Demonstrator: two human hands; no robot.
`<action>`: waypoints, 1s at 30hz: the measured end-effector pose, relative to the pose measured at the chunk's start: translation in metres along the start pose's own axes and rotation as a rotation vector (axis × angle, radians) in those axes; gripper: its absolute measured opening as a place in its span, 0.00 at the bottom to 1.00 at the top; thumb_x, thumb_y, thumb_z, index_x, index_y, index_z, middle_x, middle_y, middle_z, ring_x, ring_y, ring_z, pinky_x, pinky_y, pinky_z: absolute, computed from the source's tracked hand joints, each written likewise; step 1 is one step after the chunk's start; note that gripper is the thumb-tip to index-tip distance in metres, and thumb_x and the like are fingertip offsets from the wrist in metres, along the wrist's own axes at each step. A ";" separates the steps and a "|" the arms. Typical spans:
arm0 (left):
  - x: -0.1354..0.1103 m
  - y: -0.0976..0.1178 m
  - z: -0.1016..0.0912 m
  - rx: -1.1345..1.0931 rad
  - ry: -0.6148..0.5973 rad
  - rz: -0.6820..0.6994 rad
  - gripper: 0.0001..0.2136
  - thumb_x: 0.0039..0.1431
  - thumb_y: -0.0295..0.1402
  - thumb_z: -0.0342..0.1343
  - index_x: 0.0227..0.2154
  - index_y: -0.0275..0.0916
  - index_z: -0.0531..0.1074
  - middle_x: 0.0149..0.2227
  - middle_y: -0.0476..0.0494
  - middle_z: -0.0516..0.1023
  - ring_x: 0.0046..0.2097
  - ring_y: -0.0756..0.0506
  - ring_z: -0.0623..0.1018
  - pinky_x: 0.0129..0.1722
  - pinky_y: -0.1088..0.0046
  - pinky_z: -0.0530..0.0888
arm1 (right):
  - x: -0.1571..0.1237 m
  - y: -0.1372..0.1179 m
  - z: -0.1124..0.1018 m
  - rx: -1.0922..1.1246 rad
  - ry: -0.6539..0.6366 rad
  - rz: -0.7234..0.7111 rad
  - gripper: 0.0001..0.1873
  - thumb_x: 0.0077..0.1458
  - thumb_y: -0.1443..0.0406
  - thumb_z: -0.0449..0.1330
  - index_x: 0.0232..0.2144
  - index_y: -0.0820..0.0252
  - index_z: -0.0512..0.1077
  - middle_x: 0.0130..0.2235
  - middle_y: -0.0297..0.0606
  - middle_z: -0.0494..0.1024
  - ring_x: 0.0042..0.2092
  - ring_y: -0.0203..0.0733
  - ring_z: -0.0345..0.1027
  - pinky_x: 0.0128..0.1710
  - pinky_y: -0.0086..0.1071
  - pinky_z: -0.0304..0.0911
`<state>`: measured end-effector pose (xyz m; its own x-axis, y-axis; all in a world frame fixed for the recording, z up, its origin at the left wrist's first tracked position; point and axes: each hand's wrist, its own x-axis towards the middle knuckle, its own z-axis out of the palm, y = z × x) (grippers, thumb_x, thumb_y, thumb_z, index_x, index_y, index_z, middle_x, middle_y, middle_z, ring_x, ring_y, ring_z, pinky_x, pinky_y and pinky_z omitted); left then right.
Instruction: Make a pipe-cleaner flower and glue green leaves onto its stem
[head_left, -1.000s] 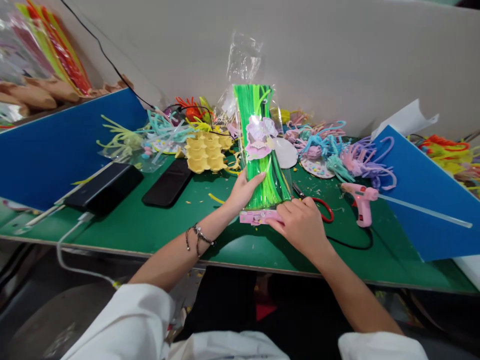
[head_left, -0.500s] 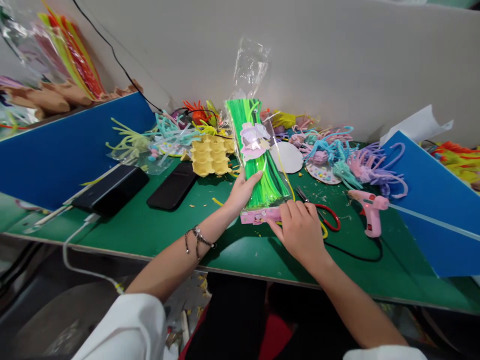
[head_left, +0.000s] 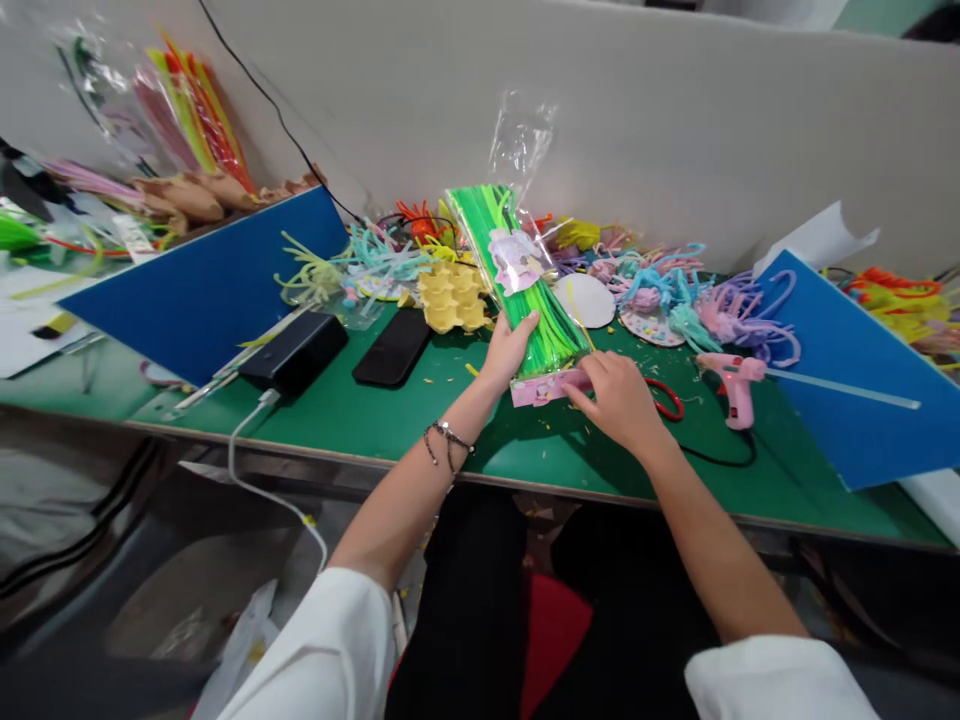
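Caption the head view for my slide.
Left hand holds a clear bag of green strips over the green table; right hand grips its pink end.

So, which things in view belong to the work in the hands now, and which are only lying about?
In the work:
bag of green stems, held by the left hand
pink strip at its lower end, pinched by the right hand

Apparently only lying about:
black phone
black box
yellow egg tray
pink glue gun
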<state>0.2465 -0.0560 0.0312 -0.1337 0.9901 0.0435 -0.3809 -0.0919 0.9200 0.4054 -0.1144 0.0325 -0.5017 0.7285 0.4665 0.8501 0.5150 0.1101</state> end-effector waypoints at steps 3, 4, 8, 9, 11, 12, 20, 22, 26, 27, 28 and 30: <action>-0.004 0.008 -0.002 -0.011 -0.006 0.008 0.15 0.53 0.30 0.56 0.44 0.33 0.68 0.44 0.37 0.79 0.46 0.41 0.79 0.49 0.61 0.74 | 0.000 -0.006 -0.003 0.012 0.098 0.024 0.18 0.59 0.53 0.52 0.28 0.61 0.67 0.29 0.39 0.72 0.34 0.43 0.62 0.37 0.33 0.50; -0.006 0.009 -0.003 -0.014 -0.010 0.026 0.15 0.53 0.30 0.57 0.45 0.33 0.68 0.44 0.38 0.79 0.46 0.41 0.79 0.49 0.62 0.74 | -0.002 -0.009 -0.003 0.010 0.135 0.022 0.19 0.59 0.52 0.51 0.28 0.61 0.67 0.29 0.39 0.72 0.34 0.43 0.62 0.37 0.33 0.50; -0.016 0.004 -0.009 0.022 -0.060 0.101 0.17 0.50 0.32 0.59 0.45 0.34 0.68 0.45 0.40 0.78 0.48 0.42 0.77 0.50 0.65 0.73 | -0.013 -0.020 0.004 0.020 0.228 -0.022 0.17 0.60 0.54 0.51 0.28 0.60 0.68 0.27 0.37 0.74 0.32 0.41 0.62 0.42 0.34 0.50; -0.019 0.001 -0.011 0.037 -0.065 0.114 0.18 0.50 0.32 0.59 0.45 0.35 0.68 0.46 0.41 0.78 0.48 0.43 0.77 0.50 0.66 0.73 | -0.015 -0.023 0.007 0.021 0.232 -0.041 0.17 0.61 0.55 0.51 0.27 0.60 0.68 0.25 0.35 0.73 0.31 0.40 0.62 0.42 0.34 0.50; -0.023 -0.006 -0.015 0.076 -0.057 0.126 0.19 0.50 0.31 0.59 0.46 0.35 0.67 0.47 0.41 0.78 0.49 0.43 0.77 0.51 0.67 0.72 | -0.018 -0.030 0.012 0.012 0.234 -0.061 0.19 0.61 0.54 0.50 0.25 0.60 0.68 0.23 0.34 0.72 0.29 0.39 0.61 0.42 0.33 0.50; -0.025 -0.009 -0.017 0.094 -0.040 0.125 0.18 0.50 0.32 0.59 0.45 0.35 0.67 0.46 0.41 0.77 0.48 0.43 0.76 0.51 0.66 0.72 | -0.019 -0.033 0.015 0.003 0.236 -0.057 0.20 0.61 0.53 0.50 0.25 0.60 0.68 0.23 0.34 0.72 0.29 0.38 0.61 0.41 0.33 0.49; -0.025 -0.014 -0.021 0.107 -0.028 0.016 0.15 0.51 0.32 0.58 0.43 0.35 0.67 0.43 0.39 0.78 0.46 0.42 0.78 0.48 0.64 0.73 | -0.015 -0.048 0.027 -0.151 0.274 -0.097 0.26 0.59 0.47 0.48 0.22 0.60 0.67 0.24 0.38 0.68 0.30 0.40 0.56 0.31 0.33 0.45; -0.025 -0.015 -0.017 0.072 -0.076 -0.028 0.15 0.51 0.32 0.58 0.42 0.35 0.68 0.44 0.39 0.78 0.46 0.41 0.78 0.48 0.64 0.73 | -0.015 -0.045 0.029 -0.141 0.328 -0.112 0.27 0.58 0.46 0.48 0.20 0.59 0.66 0.22 0.37 0.66 0.28 0.39 0.55 0.30 0.33 0.44; -0.027 -0.015 -0.013 0.068 -0.105 -0.066 0.14 0.50 0.32 0.59 0.40 0.35 0.70 0.44 0.41 0.79 0.46 0.42 0.78 0.48 0.64 0.74 | -0.015 -0.039 0.031 -0.097 0.390 -0.133 0.27 0.57 0.46 0.50 0.18 0.59 0.65 0.19 0.34 0.64 0.25 0.37 0.54 0.28 0.32 0.44; -0.027 -0.016 -0.013 0.073 -0.104 -0.080 0.14 0.50 0.32 0.59 0.40 0.35 0.71 0.43 0.41 0.79 0.45 0.42 0.78 0.47 0.64 0.74 | -0.015 -0.038 0.031 -0.090 0.391 -0.150 0.27 0.57 0.46 0.50 0.17 0.59 0.65 0.18 0.33 0.64 0.24 0.36 0.54 0.27 0.32 0.43; -0.028 -0.016 -0.013 0.074 -0.107 -0.099 0.14 0.50 0.32 0.59 0.40 0.35 0.71 0.42 0.41 0.80 0.44 0.42 0.78 0.46 0.64 0.74 | -0.015 -0.038 0.030 -0.085 0.390 -0.169 0.27 0.57 0.46 0.51 0.17 0.59 0.65 0.18 0.33 0.64 0.24 0.36 0.54 0.27 0.31 0.43; -0.029 -0.016 -0.013 0.063 -0.120 -0.143 0.13 0.50 0.33 0.59 0.39 0.35 0.72 0.40 0.42 0.80 0.42 0.43 0.79 0.45 0.64 0.75 | -0.015 -0.036 0.030 -0.080 0.396 -0.214 0.27 0.57 0.46 0.51 0.16 0.59 0.64 0.17 0.32 0.64 0.23 0.35 0.54 0.26 0.32 0.42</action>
<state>0.2447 -0.0846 0.0106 0.0288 0.9985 -0.0466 -0.3294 0.0535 0.9427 0.3771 -0.1304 -0.0048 -0.5807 0.3724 0.7239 0.7516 0.5870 0.3009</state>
